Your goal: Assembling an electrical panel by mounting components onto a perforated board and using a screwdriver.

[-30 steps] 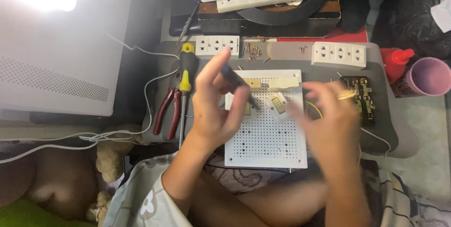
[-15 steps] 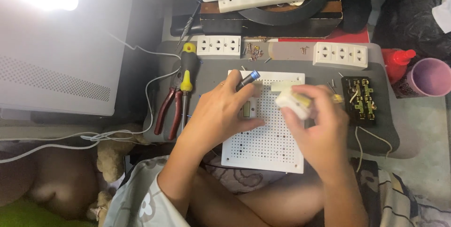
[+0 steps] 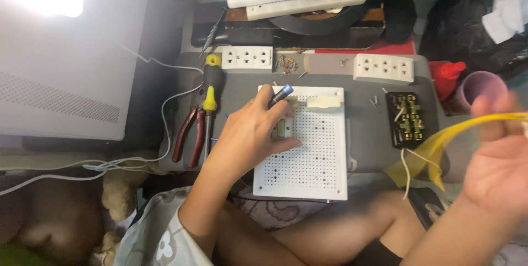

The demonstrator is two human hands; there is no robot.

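Centrally, a white perforated board [image 3: 308, 145] is pinned on the grey tray [image 3: 368, 134] by the left hand [image 3: 253, 131], whose fingers are closed around a blue-tipped screwdriver [image 3: 279, 96] pointing toward one o'clock. At three o'clock, a yellow strip [image 3: 440, 142] is pinched in the blurred right hand [image 3: 495, 167]. Red-handled pliers [image 3: 190, 134] are seen at nine o'clock.

Harsh, blown-out glare at top left, washing the pale box [image 3: 71, 79] below. Dim, shadowed corners at top right and bottom left. Evenly lit, sharp white perforated board [image 3: 308, 150] at centre. Heavy motion blur on right hand [image 3: 495, 172] and yellow strip [image 3: 467, 131].
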